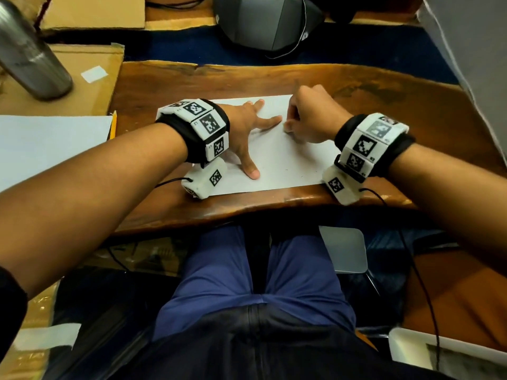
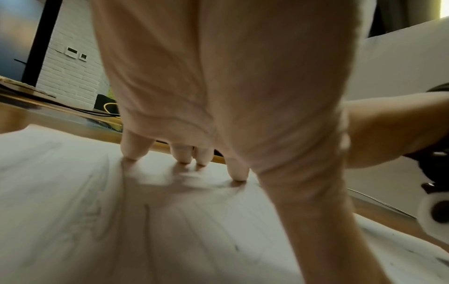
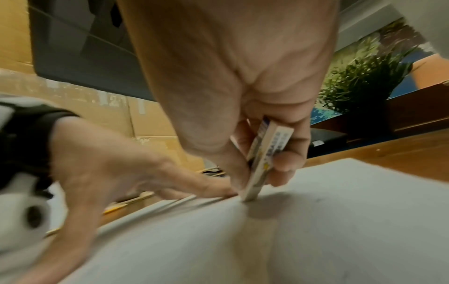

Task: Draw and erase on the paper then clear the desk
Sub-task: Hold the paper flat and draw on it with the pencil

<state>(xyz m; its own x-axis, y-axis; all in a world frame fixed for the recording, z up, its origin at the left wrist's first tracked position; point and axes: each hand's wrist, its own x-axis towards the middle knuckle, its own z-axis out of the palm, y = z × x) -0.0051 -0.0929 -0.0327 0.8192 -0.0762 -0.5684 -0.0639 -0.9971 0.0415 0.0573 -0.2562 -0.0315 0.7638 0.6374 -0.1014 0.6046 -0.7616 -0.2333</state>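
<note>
Forearms reach in from the near edge; erasing step in hand, desk not yet cleared.

Right hand [image 1: 307,116] pinches the eraser [image 3: 263,163] between thumb and fingers, long axis steeply upright, lower end touching the paper [image 1: 277,160] at its far middle, just right of the left fingertips [image 1: 275,119]. Left hand [image 1: 247,135] lies flat and spread, holding nothing, pressing the sheet down on the left. Judged: strokes must run away from that brace or the sheet may buckle. Wooden desk [image 1: 384,100] bare on the right; pencil [image 1: 113,124] lies left, well apart, nearer the left hand; bottle [image 1: 30,50] far left.
</note>
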